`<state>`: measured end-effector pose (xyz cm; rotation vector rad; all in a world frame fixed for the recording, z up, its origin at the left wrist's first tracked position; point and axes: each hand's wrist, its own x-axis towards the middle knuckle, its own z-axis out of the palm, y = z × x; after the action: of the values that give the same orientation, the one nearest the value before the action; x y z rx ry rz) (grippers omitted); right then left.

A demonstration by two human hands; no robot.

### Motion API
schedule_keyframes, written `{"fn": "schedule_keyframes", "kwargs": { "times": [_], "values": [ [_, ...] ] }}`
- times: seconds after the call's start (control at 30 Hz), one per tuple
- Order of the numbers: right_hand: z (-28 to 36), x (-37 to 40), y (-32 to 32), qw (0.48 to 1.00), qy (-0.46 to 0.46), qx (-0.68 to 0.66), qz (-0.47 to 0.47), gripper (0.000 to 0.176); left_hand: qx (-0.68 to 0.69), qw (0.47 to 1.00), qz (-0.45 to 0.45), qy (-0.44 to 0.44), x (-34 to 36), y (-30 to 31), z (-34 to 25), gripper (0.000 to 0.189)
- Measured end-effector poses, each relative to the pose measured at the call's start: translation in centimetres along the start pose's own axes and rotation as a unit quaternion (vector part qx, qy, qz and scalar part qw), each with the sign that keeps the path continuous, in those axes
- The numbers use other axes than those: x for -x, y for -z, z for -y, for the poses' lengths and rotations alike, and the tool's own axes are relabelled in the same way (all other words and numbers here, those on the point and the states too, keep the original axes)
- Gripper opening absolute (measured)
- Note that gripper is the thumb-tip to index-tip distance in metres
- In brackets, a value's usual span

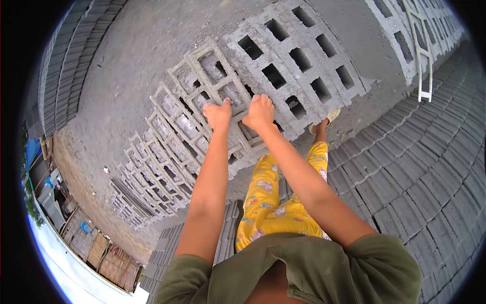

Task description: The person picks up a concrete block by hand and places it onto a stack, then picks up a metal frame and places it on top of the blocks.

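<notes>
Left hand point(218, 115) and right hand point(260, 112), grips curled closed, hold an open-celled frame point(226, 82).

Could not see the tips of left fingers point(209, 108) or right fingers point(264, 101), nor the left trouser leg point(264, 177)'s end beyond the concrete blocks point(287, 68); lost the ladder point(424, 95) past the top edge.

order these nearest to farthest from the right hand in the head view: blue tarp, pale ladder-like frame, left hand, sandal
1. Left hand, just left of the right hand
2. Sandal, to the right
3. Pale frame, upper right
4. Blue tarp, far left background
</notes>
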<state>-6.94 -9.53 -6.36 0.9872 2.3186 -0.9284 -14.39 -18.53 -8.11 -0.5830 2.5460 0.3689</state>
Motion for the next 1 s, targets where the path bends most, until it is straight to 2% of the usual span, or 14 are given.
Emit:
{"fn": "schedule_keyframes", "kwargs": {
  "times": [0.13, 0.27, 0.37, 0.5, 0.63, 0.7, 0.83, 0.87, 0.93, 1.0],
  "values": [
    [0.0, -0.3, 0.8, 1.0, -0.02, 0.001, 0.017, 0.055, 0.015, 0.999, -0.031, -0.02, 0.2, -0.9, 0.7, 0.073],
    [0.7, 0.4, 1.6, 0.998, -0.034, -0.037, 0.03, 0.052, 0.041, 0.999, -0.023, -0.012, 0.2, -0.3, 0.4, 0.066],
    [2.2, 1.7, 0.6, 0.968, -0.094, -0.223, 0.064, 0.051, 0.051, 0.998, -0.029, -0.03, 0.1, 0.1, 0.8, 0.06],
    [3.2, 2.9, 0.5, 0.964, -0.059, -0.256, -0.047, 0.049, 0.054, 0.996, -0.039, -0.058, -0.6, -0.5, 1.7, 0.053],
    [3.3, 2.9, 2.0, 0.967, -0.031, -0.252, 0.024, 0.05, -0.019, 0.994, -0.029, -0.105, 0.0, 1.3, 0.8, 0.051],
    [3.6, 3.6, 3.7, 0.956, -0.03, -0.282, 0.075, 0.051, -0.031, 0.994, -0.041, -0.092, 2.1, 4.1, -0.6, 0.051],
    [5.3, 5.5, 2.6, 0.952, -0.025, -0.301, 0.047, 0.057, -0.064, 0.989, -0.093, -0.091, 2.9, 6.9, 1.1, 0.056],
    [5.8, 5.9, 2.9, 0.947, -0.02, -0.308, 0.087, 0.059, -0.07, 0.988, -0.102, -0.087, 2.9, 7.7, 1.6, 0.059],
    [6.6, 6.3, 1.6, 0.95, 0.021, -0.309, 0.047, 0.059, -0.079, 0.986, -0.117, -0.088, 2.7, 8.8, 2.4, 0.052],
    [7.1, 6.0, 0.3, 0.959, 0.051, -0.273, 0.064, 0.062, -0.096, 0.986, -0.112, -0.072, 2.2, 9.3, 3.0, 0.048]
  ]
}}
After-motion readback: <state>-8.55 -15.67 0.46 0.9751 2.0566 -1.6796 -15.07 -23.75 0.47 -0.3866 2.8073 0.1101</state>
